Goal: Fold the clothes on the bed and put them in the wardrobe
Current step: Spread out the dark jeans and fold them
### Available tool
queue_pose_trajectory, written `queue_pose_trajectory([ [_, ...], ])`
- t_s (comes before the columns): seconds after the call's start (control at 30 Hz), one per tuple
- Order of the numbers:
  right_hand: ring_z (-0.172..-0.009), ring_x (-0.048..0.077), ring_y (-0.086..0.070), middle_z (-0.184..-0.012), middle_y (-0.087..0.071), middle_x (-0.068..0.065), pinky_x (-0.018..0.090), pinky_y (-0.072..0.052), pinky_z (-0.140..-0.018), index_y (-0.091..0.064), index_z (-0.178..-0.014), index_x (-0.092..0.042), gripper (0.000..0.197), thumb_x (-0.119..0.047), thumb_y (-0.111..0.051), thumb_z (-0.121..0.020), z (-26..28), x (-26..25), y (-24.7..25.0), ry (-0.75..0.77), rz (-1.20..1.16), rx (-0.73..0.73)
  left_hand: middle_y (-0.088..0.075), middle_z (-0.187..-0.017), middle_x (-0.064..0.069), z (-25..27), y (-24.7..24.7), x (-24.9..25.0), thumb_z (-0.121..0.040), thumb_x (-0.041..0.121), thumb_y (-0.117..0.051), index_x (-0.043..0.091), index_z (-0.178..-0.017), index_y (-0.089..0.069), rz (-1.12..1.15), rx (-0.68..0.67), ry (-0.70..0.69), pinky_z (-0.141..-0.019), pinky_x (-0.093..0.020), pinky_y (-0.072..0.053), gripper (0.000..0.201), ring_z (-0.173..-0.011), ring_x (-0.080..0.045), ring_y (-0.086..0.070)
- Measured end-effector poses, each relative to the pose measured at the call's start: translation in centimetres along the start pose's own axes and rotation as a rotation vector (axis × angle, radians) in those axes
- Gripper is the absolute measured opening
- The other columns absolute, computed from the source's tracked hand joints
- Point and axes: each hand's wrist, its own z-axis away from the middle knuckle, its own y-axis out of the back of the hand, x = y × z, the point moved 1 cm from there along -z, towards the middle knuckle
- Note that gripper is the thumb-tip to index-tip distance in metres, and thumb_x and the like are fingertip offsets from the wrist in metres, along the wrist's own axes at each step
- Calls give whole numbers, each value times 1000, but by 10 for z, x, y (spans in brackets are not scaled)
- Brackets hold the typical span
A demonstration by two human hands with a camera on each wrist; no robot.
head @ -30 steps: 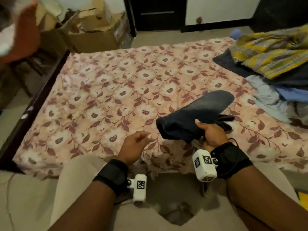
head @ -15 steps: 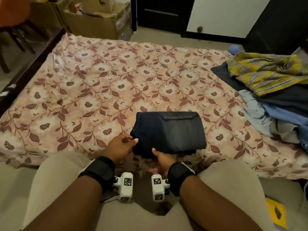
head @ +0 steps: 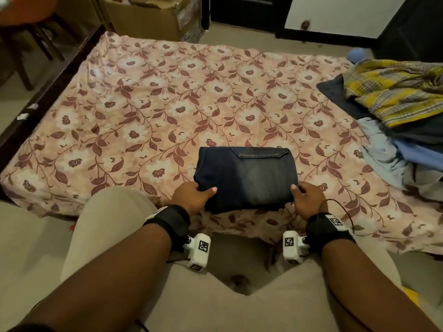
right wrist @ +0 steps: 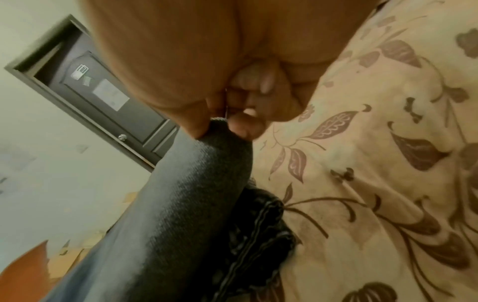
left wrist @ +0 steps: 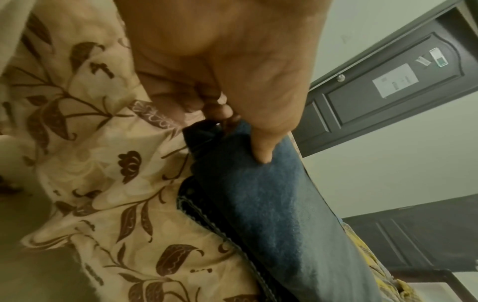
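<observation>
Dark blue jeans (head: 247, 178), folded into a thick rectangle with a pocket flap on top, are lying on the bed (head: 148, 111) between the hands. The near left corner is pinched by the left hand (head: 193, 196), the near right corner by the right hand (head: 308, 196). Beyond the right hand, a pile of clothes (head: 402, 111) is heaped.
</observation>
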Motion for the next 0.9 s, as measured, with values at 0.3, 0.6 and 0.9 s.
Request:
queue_pose_trajectory([
  [0.3, -65, 21, -71, -86, -73, 9, 38, -58, -74, -69, -98, -12, 10, -14, -60, -100, 19, -4, 3, -139, -235, -163, -75, -106, -4, 0, -6, -9, -94, 51, -71, 12, -110, -74, 148, -84, 145, -97, -44, -56, 42, -100, -25, -69],
  [0.6, -97, 37, -68, -104, -73, 16, 49, -55, -95, -71, -118, -3, 26, -15, -62, -97, 17, 5, 0, -175, -144, -84, -69, -86, -10, -2, 2, -16, -84, 27, -87, 9, -87, -64, 113, -50, 202, -88, -50, -59, 29, -87, -29, -68],
  [0.9, -155, 32, -4, -169, -7, 9, 54, -6, -124, -12, -161, -16, 74, -39, -43, -98, 6, -89, -17, 365, 343, 72, -28, -167, -9, -11, -52, 80, -95, 50, -52, 25, -156, -39, -619, 234, -688, -126, -58, -15, 67, -157, -37, -16],
])
